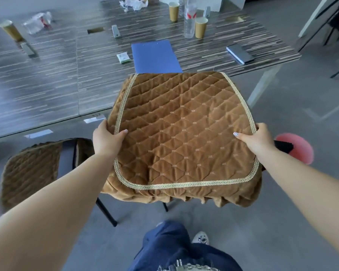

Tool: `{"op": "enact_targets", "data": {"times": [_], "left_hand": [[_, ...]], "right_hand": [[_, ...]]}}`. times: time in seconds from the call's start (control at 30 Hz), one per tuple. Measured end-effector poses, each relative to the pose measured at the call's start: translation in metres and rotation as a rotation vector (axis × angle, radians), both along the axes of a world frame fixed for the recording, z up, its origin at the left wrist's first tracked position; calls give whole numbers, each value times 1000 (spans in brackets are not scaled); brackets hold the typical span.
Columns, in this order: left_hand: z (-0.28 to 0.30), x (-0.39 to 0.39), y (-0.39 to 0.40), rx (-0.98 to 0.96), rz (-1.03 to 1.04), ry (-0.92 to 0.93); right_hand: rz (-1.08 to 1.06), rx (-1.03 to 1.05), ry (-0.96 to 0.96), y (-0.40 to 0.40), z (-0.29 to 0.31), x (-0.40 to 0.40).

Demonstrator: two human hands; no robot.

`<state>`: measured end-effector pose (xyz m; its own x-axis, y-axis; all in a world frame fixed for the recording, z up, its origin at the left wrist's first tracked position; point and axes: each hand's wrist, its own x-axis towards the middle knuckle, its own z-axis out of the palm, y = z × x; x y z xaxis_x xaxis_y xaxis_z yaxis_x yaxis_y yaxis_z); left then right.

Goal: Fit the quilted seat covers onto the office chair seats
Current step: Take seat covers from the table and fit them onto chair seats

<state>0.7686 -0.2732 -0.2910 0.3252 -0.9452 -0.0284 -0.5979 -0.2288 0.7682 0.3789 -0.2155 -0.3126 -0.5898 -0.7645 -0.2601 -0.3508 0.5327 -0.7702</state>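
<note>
A brown quilted seat cover (182,133) with gold braid trim is spread flat in front of me, its ruffled skirt hanging along the near edge. My left hand (106,137) grips its left edge, thumb on top. My right hand (258,139) grips its right edge the same way. Black chair legs (165,207) show under the cover; the seat itself is hidden. To the left stands a second chair (67,159) with another brown quilted cover (29,171) lying over part of its dark seat.
A long striped table (47,85) stands just beyond, holding a blue folder (155,55), paper cups, a water bottle (190,18), a phone (240,53) and a small pack. A pink round thing (299,151) lies on the grey floor at right. My legs are below.
</note>
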Motion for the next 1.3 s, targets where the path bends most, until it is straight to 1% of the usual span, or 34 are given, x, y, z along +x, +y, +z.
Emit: {"op": "enact_targets", "data": {"times": [0.1,0.23,0.47,0.73,0.8,0.9,1.0,1.03,1.13,1.17,1.23,1.3], "left_hand": [[0,-19,-5,-5,33,-14],[-10,-42,-18,-2,79,58],[-19,-68,-60,29,204,158],[-16,-80,-87,32,273,149],[-16,-85,-91,82,315,115],[-17,-90,-90,232,392,56],[-17,-96,-85,300,455,60],[-17,-96,-83,312,476,88],[-16,-101,-73,287,545,259],[-13,-105,-70,269,573,278],[-2,-115,-66,216,618,206],[14,-132,-64,101,606,108]], "right_hand": [[27,-4,10,-12,-2,-18],[43,-53,0,-40,-7,-40],[78,-123,70,-104,9,-65],[118,-140,69,-150,6,-76],[148,-139,75,-163,9,-81],[201,-155,87,-173,10,-84],[292,-234,32,-180,25,-89],[316,-264,-21,-183,32,-92],[386,-330,-175,-183,54,-107],[410,-340,-206,-184,62,-115],[487,-370,-238,-186,77,-125],[582,-407,-236,-191,91,-127]]}}
